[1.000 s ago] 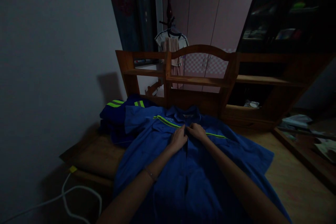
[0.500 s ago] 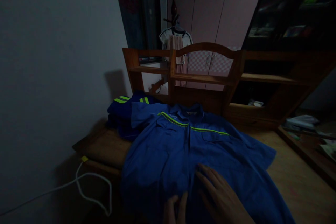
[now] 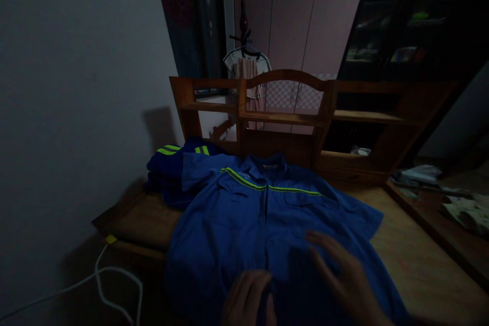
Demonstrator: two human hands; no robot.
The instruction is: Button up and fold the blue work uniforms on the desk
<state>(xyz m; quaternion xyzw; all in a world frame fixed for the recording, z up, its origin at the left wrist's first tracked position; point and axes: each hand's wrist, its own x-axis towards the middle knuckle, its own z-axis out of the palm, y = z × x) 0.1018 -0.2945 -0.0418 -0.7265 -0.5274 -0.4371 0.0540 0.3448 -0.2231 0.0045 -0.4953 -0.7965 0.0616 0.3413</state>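
Observation:
A blue short-sleeved work shirt [image 3: 237,219] lies spread front side up, collar away from me, with yellow-green striped trim across its chest. My left hand [image 3: 248,298] is at the lower front of the shirt, close to the button line. Its fingers are curled, and blue cloth shows between thumb and fingers. Over the right half of the shirt is my right hand [image 3: 346,272], fingers stretched and apart, holding nothing. The shirt's lower hem is in deep shadow.
Folded dark blue clothing [image 3: 164,178] with reflective bands lies beside the shirt's sleeve at left. A wooden shelf unit [image 3: 282,118] borders the far side of the wooden surface [image 3: 412,254]. A white cable [image 3: 122,271] hangs at lower left. Papers and bags lie at far right.
My right hand has lifted from the shirt's middle and moved right. My left hand has come further into view, its fingers now curled at the shirt front. The camera view has shifted slightly.

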